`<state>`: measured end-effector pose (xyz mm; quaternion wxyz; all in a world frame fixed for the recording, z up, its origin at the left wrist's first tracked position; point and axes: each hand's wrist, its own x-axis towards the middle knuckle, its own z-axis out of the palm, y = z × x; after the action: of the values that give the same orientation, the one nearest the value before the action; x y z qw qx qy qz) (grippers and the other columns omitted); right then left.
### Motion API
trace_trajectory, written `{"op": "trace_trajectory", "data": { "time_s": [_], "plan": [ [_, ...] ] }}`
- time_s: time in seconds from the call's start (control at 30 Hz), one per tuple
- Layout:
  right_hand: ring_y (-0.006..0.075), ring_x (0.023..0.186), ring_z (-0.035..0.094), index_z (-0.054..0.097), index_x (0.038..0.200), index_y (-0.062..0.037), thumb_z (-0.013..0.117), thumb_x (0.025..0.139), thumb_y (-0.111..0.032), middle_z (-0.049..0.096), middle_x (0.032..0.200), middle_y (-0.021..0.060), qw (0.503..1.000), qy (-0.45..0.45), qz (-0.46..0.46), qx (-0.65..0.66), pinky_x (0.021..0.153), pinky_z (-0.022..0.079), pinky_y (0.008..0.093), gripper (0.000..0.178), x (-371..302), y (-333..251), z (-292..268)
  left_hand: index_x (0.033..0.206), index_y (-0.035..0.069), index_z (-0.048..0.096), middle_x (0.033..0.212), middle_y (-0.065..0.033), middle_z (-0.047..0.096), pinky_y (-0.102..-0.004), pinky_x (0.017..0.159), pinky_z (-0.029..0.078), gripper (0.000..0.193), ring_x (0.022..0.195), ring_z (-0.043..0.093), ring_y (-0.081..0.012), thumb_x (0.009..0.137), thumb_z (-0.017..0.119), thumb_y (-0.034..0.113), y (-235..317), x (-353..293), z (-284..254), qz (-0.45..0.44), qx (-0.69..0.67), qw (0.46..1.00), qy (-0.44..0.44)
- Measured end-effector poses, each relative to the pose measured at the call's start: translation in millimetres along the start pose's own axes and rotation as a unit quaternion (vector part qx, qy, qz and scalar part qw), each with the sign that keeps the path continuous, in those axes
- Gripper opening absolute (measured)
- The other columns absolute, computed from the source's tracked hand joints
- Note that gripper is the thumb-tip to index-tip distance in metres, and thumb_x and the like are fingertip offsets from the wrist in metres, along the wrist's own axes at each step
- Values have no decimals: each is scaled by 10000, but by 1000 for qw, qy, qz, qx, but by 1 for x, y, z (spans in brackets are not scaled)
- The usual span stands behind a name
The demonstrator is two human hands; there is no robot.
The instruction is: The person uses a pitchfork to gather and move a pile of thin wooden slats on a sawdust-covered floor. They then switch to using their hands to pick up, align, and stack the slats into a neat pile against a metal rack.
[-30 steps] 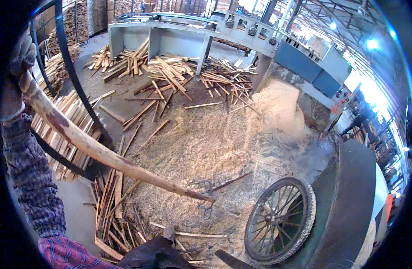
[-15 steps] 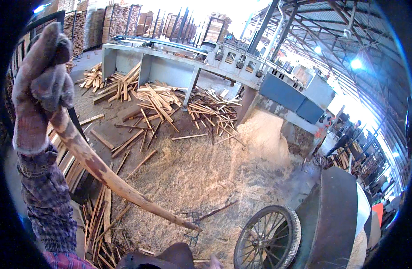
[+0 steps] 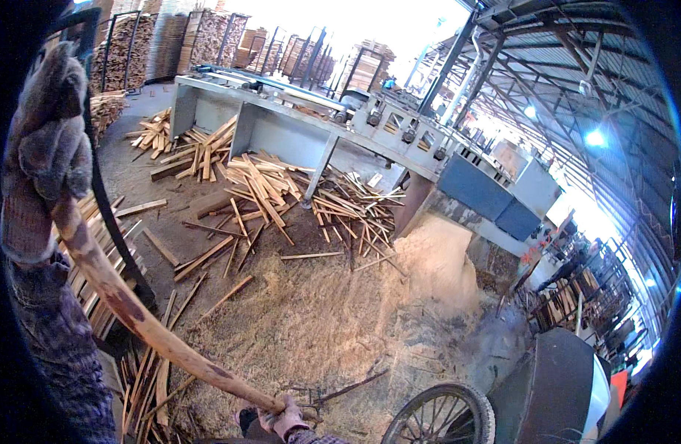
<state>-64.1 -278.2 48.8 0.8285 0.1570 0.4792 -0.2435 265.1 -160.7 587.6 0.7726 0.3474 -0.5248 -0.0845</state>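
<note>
At nine to ten o'clock the gloved left hand (image 3: 48,159) has its fingers clamped round the upper end of a curved wooden pole (image 3: 159,342), which slopes from there to between six and seven. Loose wood strips (image 3: 263,189) lie toward ten. Near half past six, the right hand's (image 3: 285,420) fingers wrap the pole's lower end. A spoked wheel (image 3: 442,422) stands at five.

Grey machine (image 3: 392,140), slats (image 3: 263,189) heaped alongside, timber stacks (image 3: 366,68) behind.
</note>
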Motion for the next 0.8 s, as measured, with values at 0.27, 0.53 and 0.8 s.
{"op": "trace_trajectory", "data": {
  "time_s": [0.27,0.53,0.8],
  "plan": [
    [210,530,480,492,767,-78,553,796,-240,485,621,66,987,69,144,14,474,421,332,176,20,33,90,931,-4,557,433,65,339,-306,483,428,440,386,352,-89,926,357,388,-45,69,-64,-104,-92,985,-99],
    [281,688,548,520,905,-14,540,807,-262,561,781,135,954,-20,92,-284,594,481,410,267,34,-1,137,896,36,543,499,57,373,-290,493,408,404,449,381,-95,924,359,395,-108,58,-91,-154,-122,980,28],
    [333,687,578,540,888,7,461,802,-222,605,799,166,974,-14,-92,-205,611,490,478,258,136,-166,179,852,85,525,578,39,426,-274,498,395,359,519,422,-106,921,364,399,-233,34,-109,-196,-176,952,155]
  ]
}}
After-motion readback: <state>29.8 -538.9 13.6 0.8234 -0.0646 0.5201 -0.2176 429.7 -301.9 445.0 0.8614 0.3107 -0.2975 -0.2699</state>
